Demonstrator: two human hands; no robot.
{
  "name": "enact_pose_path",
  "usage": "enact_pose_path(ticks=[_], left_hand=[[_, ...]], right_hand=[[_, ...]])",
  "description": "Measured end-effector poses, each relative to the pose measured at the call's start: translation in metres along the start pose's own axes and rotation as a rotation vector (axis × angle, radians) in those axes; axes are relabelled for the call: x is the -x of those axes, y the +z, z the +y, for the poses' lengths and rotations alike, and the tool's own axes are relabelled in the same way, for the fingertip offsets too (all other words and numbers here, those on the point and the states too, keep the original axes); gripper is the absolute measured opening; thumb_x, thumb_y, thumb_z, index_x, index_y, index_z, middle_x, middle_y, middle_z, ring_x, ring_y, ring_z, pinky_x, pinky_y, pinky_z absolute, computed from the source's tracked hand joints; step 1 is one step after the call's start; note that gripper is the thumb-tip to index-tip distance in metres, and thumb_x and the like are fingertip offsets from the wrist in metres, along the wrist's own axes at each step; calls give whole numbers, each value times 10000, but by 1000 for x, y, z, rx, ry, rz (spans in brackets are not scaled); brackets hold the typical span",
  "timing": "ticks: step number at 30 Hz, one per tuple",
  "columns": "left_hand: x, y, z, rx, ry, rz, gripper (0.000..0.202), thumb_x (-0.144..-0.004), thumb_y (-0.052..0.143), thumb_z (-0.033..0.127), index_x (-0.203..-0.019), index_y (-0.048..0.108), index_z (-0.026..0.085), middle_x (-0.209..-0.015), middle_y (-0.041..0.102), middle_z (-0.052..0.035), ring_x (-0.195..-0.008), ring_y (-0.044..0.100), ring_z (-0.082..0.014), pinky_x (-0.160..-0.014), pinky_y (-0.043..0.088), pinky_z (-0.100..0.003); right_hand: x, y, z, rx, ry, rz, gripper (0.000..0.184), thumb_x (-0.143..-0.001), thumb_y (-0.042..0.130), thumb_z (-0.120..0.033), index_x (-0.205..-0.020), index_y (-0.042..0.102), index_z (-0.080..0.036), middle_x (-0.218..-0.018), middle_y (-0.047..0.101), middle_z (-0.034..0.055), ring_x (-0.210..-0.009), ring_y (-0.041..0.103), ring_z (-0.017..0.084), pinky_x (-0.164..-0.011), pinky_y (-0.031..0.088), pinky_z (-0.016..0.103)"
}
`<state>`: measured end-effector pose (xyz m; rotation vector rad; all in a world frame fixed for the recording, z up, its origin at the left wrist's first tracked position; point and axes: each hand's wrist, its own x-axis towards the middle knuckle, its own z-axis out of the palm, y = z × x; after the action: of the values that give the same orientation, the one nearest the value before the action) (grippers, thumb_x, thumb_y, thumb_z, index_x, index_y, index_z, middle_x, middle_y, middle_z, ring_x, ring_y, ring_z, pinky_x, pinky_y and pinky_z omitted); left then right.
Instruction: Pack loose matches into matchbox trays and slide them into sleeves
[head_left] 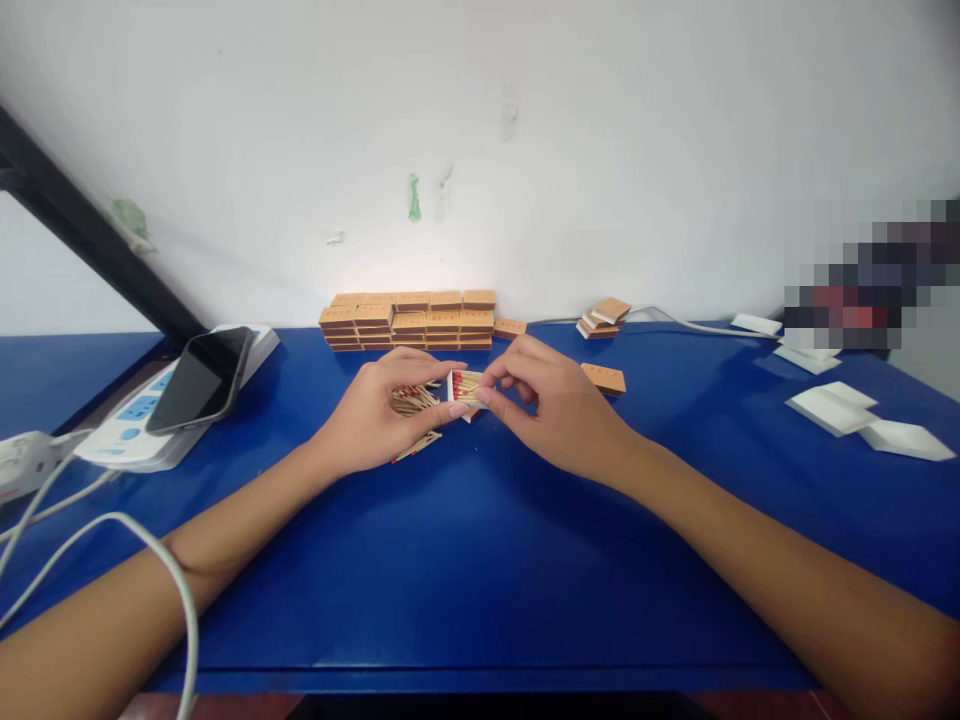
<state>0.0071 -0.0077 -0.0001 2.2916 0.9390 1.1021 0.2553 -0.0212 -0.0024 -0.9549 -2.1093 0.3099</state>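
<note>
Glossy blue worktop meets a scuffed white wall behind. Above the middle of the worktop, a small white card tray holds red-tipped wooden matches lying lengthwise. The left hand grasps this tray between its thumb and forefinger, at the tray's left end. The right hand has its thumb and forefinger close together at the other end; whether they pinch the tray or the matches cannot be told. Partly hidden by the left hand, a loose heap of pale, red-headed matchsticks lies on the worktop.

Farther back, a long stack of orange matchboxes with dark brown sides stands near the wall, one flat orange box just beside its right end. Another orange matchbox lies behind the right hand, and an uneven pile of orange-topped boxes sits beyond. At far right are several white folded card pieces. At left, a black smartphone rests on a white power strip, and a white cable loops across the left forearm.
</note>
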Motion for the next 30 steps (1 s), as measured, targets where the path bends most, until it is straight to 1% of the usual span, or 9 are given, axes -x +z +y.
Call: enact_pose_path(ticks=[8, 12, 15, 19, 20, 22, 25, 27, 30], left_hand=[[2, -1, 0, 8, -38, -27, 406, -914, 869, 489, -1275, 838, 306, -1192, 818, -93, -1137, 746, -293, -971, 625, -449], [2, 0, 1, 10, -31, -32, 403, -922, 863, 484, -1282, 834, 305, -1166, 825, -87, -1124, 749, -289, -930, 628, -432], [0, -1, 0, -23, -12, 5, 373, -932, 852, 480, -1261, 839, 305, -1183, 832, -79, -1123, 755, -291, -951, 622, -437], [-2, -3, -5, -92, -13, 114, 366, -934, 847, 505, -1242, 844, 308, -1216, 833, -69, -1147, 749, -306, -1036, 592, -484], [-2, -4, -6, -104, -15, 142, 370, -935, 844, 516, -1243, 844, 311, -1211, 835, -68, -1139, 749, -308, -1034, 592, -494], [-1, -5, -9, -122, -20, 187, 381, -939, 834, 537, -1244, 843, 310, -1204, 835, -70, -1131, 748, -309, -1017, 599, -502], [0, -6, -10, -136, -31, 209, 414, -941, 824, 559, -1258, 839, 294, -1223, 829, -77, -1162, 742, -314, -1012, 601, -494], [0, -6, -9, -139, -30, 211, 412, -943, 823, 557, -1261, 838, 296, -1224, 828, -77, -1176, 740, -315, -1014, 599, -493], [-1, -5, -7, -140, -23, 211, 383, -940, 831, 544, -1251, 839, 320, -1199, 829, -69, -1160, 743, -310, -1011, 599, -498]], right_hand=[[0, 2, -1, -33, -10, 10, 103, -1048, 625, -241, -976, 692, -210, -951, 607, 25, -739, 526, 146, -711, 439, 322], [0, 1, -2, -40, -15, 13, 117, -1058, 625, -260, -979, 699, -215, -939, 606, 23, -723, 516, 145, -694, 435, 317], [-1, 0, -5, -43, -44, 60, 134, -1069, 620, -270, -975, 701, -217, -904, 598, 11, -699, 502, 137, -672, 433, 307], [1, 4, -11, -52, -74, 119, 146, -1077, 618, -250, -973, 710, -204, -855, 586, -4, -688, 518, 125, -672, 451, 290], [3, 7, -13, -61, -73, 94, 139, -1074, 621, -235, -979, 715, -200, -855, 591, -6, -692, 530, 123, -682, 460, 287], [8, 17, -16, -64, -73, -15, 109, -1063, 631, -203, -1010, 725, -191, -895, 625, 4, -726, 570, 126, -719, 482, 289], [13, 34, -19, 7, -87, -194, 81, -1046, 670, -203, -1091, 728, -168, -1041, 684, 61, -865, 643, 169, -804, 516, 325], [13, 43, -21, 63, -64, -258, 93, -1043, 687, -226, -1098, 725, -161, -1084, 695, 85, -943, 659, 202, -843, 522, 350], [9, 48, -25, 92, 7, -303, 56, -1044, 683, -213, -1037, 717, -169, -1063, 700, 75, -939, 656, 202, -841, 514, 350]])
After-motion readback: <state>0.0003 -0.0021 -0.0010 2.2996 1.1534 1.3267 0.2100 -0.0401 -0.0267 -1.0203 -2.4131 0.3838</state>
